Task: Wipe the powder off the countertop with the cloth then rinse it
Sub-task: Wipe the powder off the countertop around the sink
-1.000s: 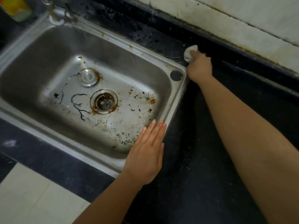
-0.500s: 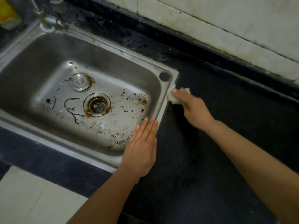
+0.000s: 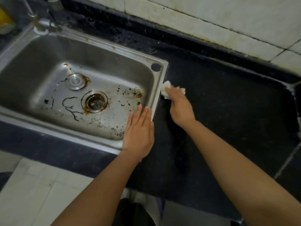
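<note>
Right hand (image 3: 180, 106) curled over a crumpled white cloth (image 3: 165, 90), pressing it onto the dark worktop (image 3: 228, 115) just beside the right rim of the steel sink (image 3: 160, 77), with cloth showing beyond the fingertips. Left hand (image 3: 140, 132) flat, fingers straight and close together, holding nothing, laid over the sink's near right corner, just left of the right hand and nearer the body. Rust-ringed drain (image 3: 95, 101) and dark specks in the basin, left of both hands.

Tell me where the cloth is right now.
In the head view, the cloth is bunched in the right hand on the black countertop, at the right rim of the sink.
</note>
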A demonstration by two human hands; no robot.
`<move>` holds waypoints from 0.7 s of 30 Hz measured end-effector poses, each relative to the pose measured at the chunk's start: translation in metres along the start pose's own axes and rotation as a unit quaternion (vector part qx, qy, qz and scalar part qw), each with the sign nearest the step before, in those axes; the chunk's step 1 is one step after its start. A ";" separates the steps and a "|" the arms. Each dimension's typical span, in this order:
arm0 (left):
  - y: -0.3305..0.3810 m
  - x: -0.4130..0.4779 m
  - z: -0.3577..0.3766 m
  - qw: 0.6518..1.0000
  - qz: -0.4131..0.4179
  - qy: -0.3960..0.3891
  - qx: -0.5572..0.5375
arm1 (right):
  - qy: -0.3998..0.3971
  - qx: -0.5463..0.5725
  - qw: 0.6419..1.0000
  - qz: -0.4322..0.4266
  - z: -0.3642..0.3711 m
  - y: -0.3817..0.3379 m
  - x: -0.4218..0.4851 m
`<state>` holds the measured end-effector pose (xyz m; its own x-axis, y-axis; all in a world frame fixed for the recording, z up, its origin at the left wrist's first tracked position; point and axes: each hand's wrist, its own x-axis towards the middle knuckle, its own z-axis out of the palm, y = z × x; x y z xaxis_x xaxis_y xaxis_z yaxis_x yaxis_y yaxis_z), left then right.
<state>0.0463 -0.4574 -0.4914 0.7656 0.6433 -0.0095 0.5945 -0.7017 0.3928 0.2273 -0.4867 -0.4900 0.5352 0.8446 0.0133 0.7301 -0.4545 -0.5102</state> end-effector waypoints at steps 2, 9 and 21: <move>-0.004 -0.015 -0.004 1.000 -0.006 -0.011 -0.008 | -0.009 0.008 0.998 -0.056 0.006 -0.010 -0.043; -0.034 -0.085 -0.024 0.998 0.008 -0.064 0.028 | -0.126 -0.017 0.961 -0.244 0.025 -0.033 -0.192; -0.049 -0.100 -0.061 0.974 0.024 -0.212 0.073 | 0.026 -0.027 0.968 0.248 -0.033 0.002 -0.190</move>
<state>-0.0746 -0.4691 -0.4532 0.8074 0.4463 -0.3858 0.5608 -0.7837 0.2671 0.1408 -0.6575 -0.4646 0.8449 0.5044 -0.1779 0.3988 -0.8158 -0.4190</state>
